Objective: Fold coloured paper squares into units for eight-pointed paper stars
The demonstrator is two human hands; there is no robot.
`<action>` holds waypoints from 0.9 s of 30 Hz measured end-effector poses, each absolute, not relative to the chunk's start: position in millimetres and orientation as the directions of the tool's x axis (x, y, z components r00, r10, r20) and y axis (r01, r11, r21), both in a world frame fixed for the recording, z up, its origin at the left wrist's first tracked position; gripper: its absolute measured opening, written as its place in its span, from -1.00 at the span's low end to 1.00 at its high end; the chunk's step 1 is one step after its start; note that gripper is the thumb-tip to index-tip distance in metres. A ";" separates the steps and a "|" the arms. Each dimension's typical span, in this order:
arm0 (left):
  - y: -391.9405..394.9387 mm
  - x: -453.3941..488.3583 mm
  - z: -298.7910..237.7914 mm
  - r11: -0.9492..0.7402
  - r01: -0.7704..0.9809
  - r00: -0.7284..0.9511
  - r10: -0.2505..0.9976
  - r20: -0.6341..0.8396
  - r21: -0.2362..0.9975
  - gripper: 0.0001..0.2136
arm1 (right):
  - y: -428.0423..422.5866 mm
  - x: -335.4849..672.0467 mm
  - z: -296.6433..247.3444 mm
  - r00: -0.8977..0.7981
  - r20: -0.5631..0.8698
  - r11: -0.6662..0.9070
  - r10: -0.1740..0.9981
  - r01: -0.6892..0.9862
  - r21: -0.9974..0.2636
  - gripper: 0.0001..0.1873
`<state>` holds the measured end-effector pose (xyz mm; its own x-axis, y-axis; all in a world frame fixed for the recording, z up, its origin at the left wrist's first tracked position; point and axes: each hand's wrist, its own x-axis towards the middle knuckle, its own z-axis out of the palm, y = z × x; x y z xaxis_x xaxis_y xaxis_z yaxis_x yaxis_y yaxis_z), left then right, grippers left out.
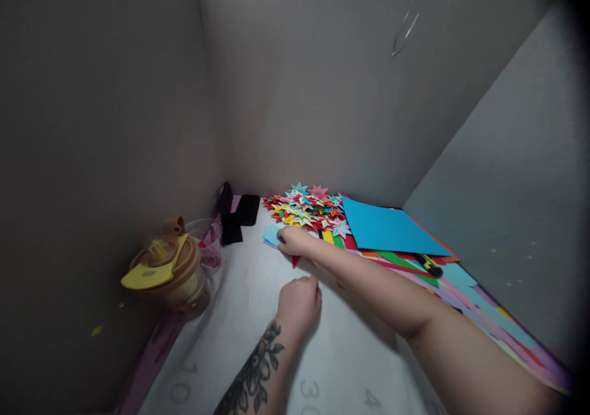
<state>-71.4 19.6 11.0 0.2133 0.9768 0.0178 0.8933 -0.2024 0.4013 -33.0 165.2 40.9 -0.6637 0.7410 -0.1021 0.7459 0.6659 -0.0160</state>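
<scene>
My right hand [295, 241] reaches far forward over the white table mat. Its fingers are bent at the edge of a small stack of light blue paper squares [270, 234], with thumb and fingertips on the paper. A red paper piece [295, 260] lies just below this hand. My left hand [300, 304] rests closer in on the mat, curled into a fist. Its fingertips are turned away, so I cannot see what is inside. Behind the right hand lies a heap of folded paper stars [306, 206] in many colours.
Large blue sheets [391, 227] lie at the right, with a yellow-and-black cutter [429, 265] and coloured paper strips [488, 316] beside them. On the left stand a brown-lidded cup [179, 273] and a clear plastic cup [211, 243]. A black phone-like object [249, 209] lies behind. Grey panels enclose the table.
</scene>
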 end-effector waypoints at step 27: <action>18.9 -75.6 14.0 -0.189 0.889 0.182 0.982 0.057 0.418 -0.81 | 160.9 -3.0 71.4 -0.551 0.110 0.553 0.827 0.833 0.011 -0.64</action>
